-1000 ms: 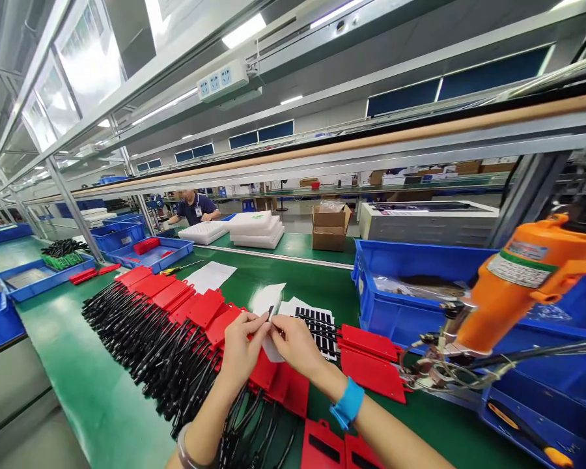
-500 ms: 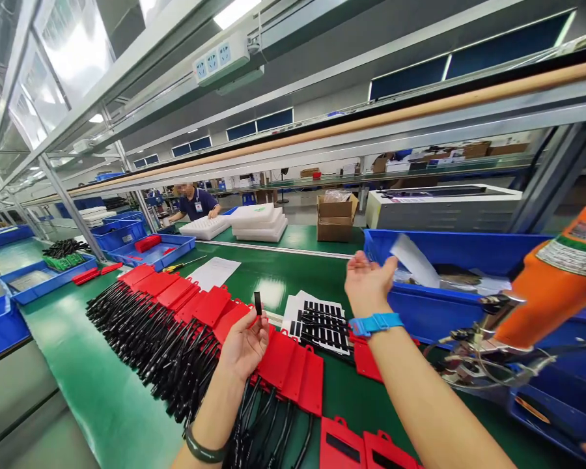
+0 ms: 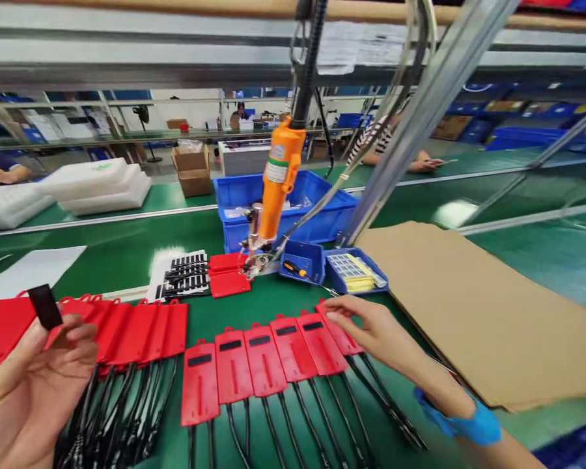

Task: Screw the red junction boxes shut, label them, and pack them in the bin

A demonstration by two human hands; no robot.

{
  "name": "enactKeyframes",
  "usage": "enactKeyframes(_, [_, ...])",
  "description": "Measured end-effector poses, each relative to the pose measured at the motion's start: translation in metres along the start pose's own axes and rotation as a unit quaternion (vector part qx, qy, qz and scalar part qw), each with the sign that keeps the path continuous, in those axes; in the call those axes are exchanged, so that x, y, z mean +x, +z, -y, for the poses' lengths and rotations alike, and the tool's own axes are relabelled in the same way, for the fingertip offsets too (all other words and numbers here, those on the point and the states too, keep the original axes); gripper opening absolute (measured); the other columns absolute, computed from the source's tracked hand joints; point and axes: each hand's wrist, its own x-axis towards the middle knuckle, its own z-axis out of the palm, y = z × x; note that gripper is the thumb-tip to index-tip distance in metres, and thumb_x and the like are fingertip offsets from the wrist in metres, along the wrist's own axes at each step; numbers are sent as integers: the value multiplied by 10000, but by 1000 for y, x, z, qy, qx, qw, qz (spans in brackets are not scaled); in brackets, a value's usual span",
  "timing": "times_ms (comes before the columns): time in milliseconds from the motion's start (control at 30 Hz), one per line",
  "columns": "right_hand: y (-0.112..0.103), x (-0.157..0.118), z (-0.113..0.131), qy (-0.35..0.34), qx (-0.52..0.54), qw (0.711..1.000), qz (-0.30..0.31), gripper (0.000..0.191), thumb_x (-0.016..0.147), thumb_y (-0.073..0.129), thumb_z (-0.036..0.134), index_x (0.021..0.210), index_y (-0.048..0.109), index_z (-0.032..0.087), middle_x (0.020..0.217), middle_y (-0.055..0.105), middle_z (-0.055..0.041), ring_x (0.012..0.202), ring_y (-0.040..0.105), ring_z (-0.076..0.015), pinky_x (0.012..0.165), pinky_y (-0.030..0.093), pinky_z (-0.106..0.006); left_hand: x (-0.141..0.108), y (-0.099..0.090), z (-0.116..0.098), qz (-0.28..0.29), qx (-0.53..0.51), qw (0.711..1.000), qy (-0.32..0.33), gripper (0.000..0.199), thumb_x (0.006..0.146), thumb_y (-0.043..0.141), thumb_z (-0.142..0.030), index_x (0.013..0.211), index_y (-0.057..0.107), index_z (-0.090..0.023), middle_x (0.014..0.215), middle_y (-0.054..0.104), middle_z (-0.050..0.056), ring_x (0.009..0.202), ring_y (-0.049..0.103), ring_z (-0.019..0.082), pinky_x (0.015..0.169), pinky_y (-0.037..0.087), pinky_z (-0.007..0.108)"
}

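- Five in the row of red plates on the green bench each carry a dark strip near the top, so that part looks done.
- The sixth plate, at the right end, shows no strip on its visible part; the right hand covers some of it, so a strip there cannot be ruled out.
- The person's left hand pinches a loose black strip between thumb and fingers, raised in front of the overlapping red plates on the left, which show no strips.
- The right hand's fingers are slightly bent at the sixth plate's upper end — whether they grip it cannot be told.
- More strips lie on the white sheet farther back, so supply appears to remain.
- The orange tool bears a white-and-green label too small to read; the hanging papers and the green mark on the white foam stack are illegible too — no brand can be made out.
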Motion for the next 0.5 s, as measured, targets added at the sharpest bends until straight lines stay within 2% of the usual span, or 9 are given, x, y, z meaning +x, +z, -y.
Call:
enactKeyframes(33, [-1,-14,-21,12,-59,997,-40,352,969,447,414,1097,676,179,1063,691,-112,959,654,-252,829,544,-401,-8,9,3,19,0,1000,7,198,848,575,-199,713,711,-249,714,659,-55,626,514,57,468,413,110])
enactKeyframes(100, [10,-39,-53,-16,-151,987,-54,422,980,425,454,1155,656,148,1128,661,-154,1010,646,-278,850,555,-437,-28,33,18,78,-10,997,-1,65,771,695,-217,767,739,-264,769,692,-62,699,569,86,538,476,161])
enactKeyframes(167, [31,-59,-70,-83,-209,974,-41,454,984,430,451,1294,585,157,1297,572,-186,1150,591,-296,916,540,-457,-51,62,43,144,55,987,36,181,676,799,-269,853,765,-272,830,724,-29,755,613,131,601,518,216])
enactKeyframes(200, [42,-67,-74,-114,-232,965,-45,464,982,438,444,1340,551,172,1365,515,-201,1208,552,-314,938,527,-480,-62,77,59,193,113,973,52,208,679,810,-297,882,773,-269,847,731,-6,759,624,145,634,529,242])
enactKeyframes(267, [60,-79,-75,-154,-266,949,-70,483,962,482,433,1378,518,190,1426,431,-237,1263,494,-370,943,507,-543,-84,107,92,325,220,916,81,163,769,746,-313,912,781,-242,908,730,47,849,648,197,726,540,301])
enactKeyframes(333, [70,-86,-72,-161,-280,942,-92,497,929,545,415,1375,520,197,1413,418,-263,1248,489,-411,917,505,-581,-102,134,125,406,269,864,129,155,841,662,-274,940,779,-251,894,721,51,837,653,198,731,528,308])
enactKeyframes(400, [72,-90,-70,-157,-280,942,-100,506,900,588,380,1373,518,210,1382,436,-270,1214,510,-418,887,516,-580,-117,156,153,449,305,819,186,195,884,603,-224,982,769,-257,895,716,48,839,647,193,752,519,315])
enactKeyframes(500, [70,-92,-69,-155,-280,942,-104,531,864,610,315,1373,509,204,1361,450,-283,1189,525,-421,876,513,-574,-130,180,184,484,352,757,263,225,917,563,-186,1005,757,-257,910,709,47,843,626,193,761,515,328])
